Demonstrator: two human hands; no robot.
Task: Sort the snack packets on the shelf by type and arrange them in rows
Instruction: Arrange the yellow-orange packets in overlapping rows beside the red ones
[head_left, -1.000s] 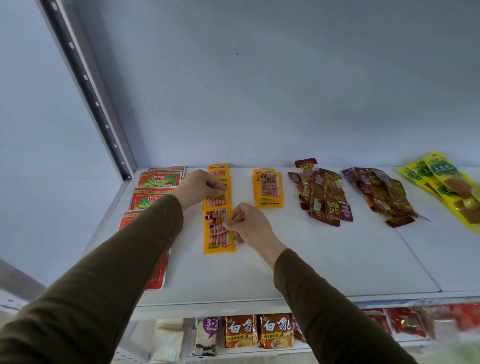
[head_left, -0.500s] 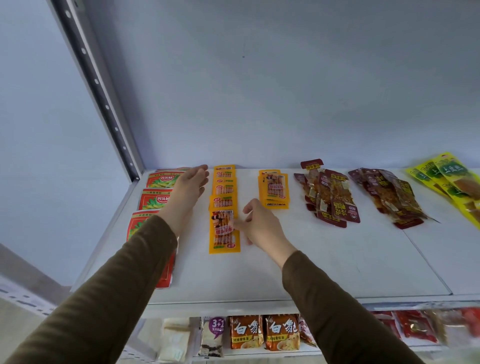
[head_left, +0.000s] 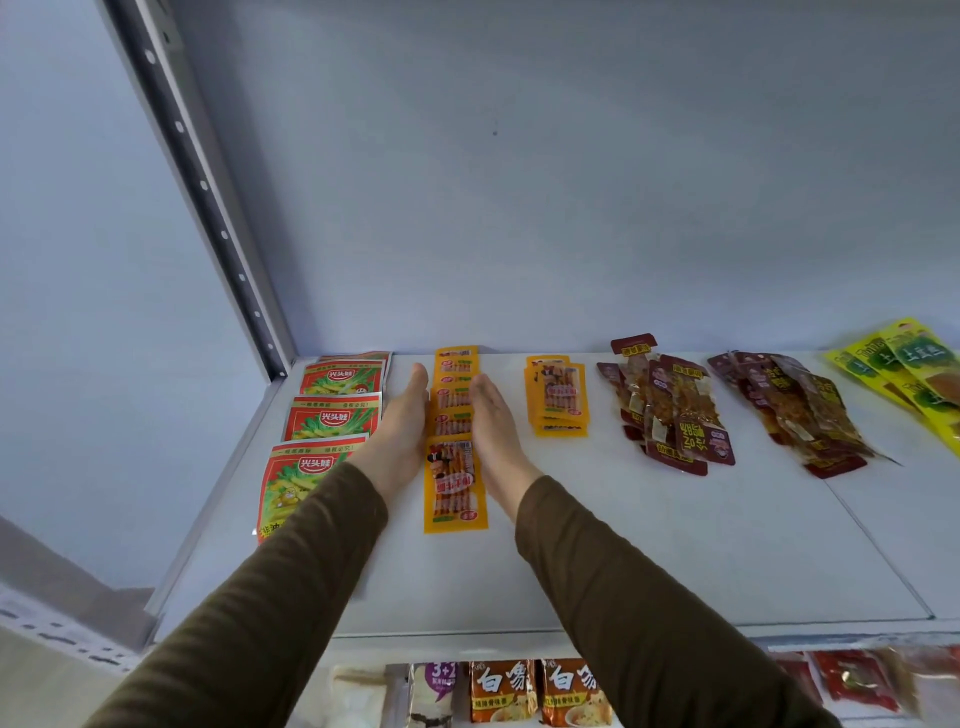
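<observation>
A row of several orange snack packets (head_left: 455, 483) runs front to back on the white shelf (head_left: 675, 545). My left hand (head_left: 402, 421) lies flat along the row's left edge with straight fingers. My right hand (head_left: 493, 421) lies the same way along its right edge, so the row sits between both palms. A second small stack of orange packets (head_left: 557, 397) lies just to the right. Red-and-green packets (head_left: 332, 415) form a row at the far left.
Two loose heaps of dark red packets (head_left: 675, 410) (head_left: 795, 410) and some yellow-green packets (head_left: 904, 374) lie to the right. A perforated metal upright (head_left: 208, 197) borders the shelf on the left. A lower shelf holds instant noodle packs (head_left: 535, 691).
My left hand has let go of the packets and both hands have flattened and moved in against the two sides of the orange row. The camera has shifted slightly.
</observation>
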